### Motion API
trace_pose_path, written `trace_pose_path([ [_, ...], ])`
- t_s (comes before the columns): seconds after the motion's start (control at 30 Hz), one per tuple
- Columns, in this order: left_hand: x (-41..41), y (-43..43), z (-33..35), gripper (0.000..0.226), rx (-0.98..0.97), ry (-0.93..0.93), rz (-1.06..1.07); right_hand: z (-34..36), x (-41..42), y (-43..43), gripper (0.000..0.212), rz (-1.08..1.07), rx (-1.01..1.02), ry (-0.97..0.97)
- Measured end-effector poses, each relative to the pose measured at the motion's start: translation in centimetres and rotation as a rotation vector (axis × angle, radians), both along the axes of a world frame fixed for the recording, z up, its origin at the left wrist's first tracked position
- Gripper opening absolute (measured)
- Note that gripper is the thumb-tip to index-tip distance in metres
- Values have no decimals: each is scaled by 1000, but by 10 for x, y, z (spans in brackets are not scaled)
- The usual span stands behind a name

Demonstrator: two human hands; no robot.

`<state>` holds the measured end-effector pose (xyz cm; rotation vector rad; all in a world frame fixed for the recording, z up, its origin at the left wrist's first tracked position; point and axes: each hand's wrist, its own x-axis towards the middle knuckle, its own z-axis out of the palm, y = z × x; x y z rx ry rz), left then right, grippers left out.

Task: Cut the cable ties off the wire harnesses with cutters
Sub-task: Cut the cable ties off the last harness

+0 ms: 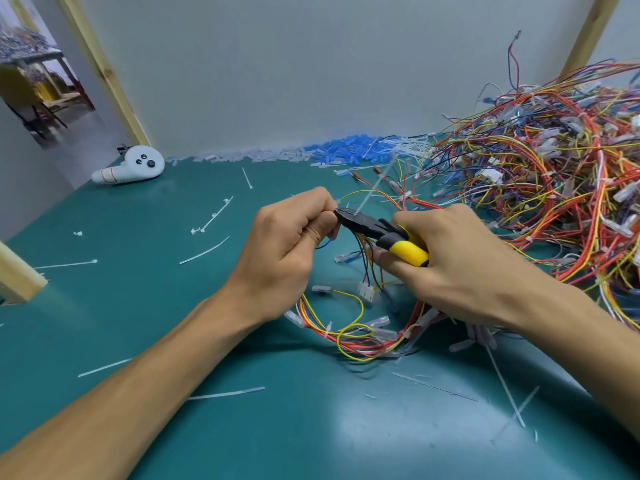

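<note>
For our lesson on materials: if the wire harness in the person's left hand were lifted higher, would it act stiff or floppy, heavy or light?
Probably floppy: the wire harness hangs from the left hand in loose loops onto the mat. Likely light: only thin wires and small plastic connectors. Its loops might snag on the heap of harnesses nearby.

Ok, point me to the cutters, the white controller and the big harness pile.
cutters (375,226), head view, black body just ahead of the yellow grips.
white controller (133,171), head view, body just below its buttons.
harness pile (540,161), head view, middle of the tangled wires.
</note>
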<state>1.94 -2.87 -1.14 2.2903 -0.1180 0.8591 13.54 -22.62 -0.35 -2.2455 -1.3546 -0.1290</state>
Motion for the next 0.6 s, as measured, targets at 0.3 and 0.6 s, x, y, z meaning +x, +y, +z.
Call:
trace_pose_path([
  [0.3, 1, 3, -2, 29, 37, -2, 1, -1, -1, -1, 44, -18, 3, 100],
  [0.6, 0, 2, 1, 29, 25, -14, -3, 2, -2, -2, 40, -39, -1, 16],
])
